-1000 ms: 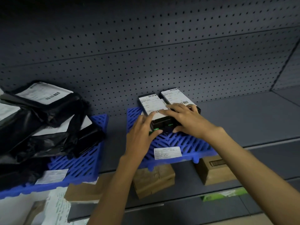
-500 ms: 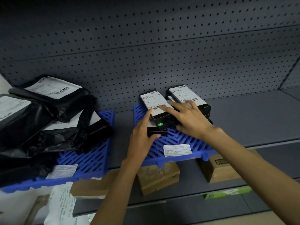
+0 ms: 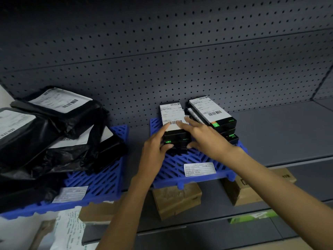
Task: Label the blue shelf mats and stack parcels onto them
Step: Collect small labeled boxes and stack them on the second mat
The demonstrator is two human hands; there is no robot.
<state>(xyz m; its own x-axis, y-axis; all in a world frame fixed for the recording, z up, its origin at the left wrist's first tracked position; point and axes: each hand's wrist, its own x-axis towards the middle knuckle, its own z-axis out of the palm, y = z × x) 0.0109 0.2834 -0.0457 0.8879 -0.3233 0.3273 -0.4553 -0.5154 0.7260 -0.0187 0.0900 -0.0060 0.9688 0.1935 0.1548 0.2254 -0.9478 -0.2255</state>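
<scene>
Two blue slatted mats lie on the grey shelf. The right mat (image 3: pixel 173 165) carries a white label (image 3: pixel 199 169) at its front and two stacks of black boxes with shipping labels. My left hand (image 3: pixel 155 150) and my right hand (image 3: pixel 207 139) both grip the left box stack (image 3: pixel 173 118), thumbs on its front, fingers on top. The right box stack (image 3: pixel 210 112) stands just beside it, touching my right hand's back. The left mat (image 3: pixel 100 181) holds a heap of black poly-bag parcels (image 3: pixel 45 134) and a white label (image 3: pixel 71 193).
A perforated grey back panel (image 3: pixel 162 60) rises behind the mats. Bare shelf surface (image 3: pixel 279 130) stretches to the right. On the lower shelf sit brown cardboard boxes (image 3: pixel 177 201), another brown box (image 3: pixel 252 188), a green item (image 3: pixel 252 216) and papers (image 3: pixel 70 230).
Both hands slid the left box stack back and squared it; the boxes now stand in two taller stacks nearer the panel. The view has shifted, so everything appears slightly further right.
</scene>
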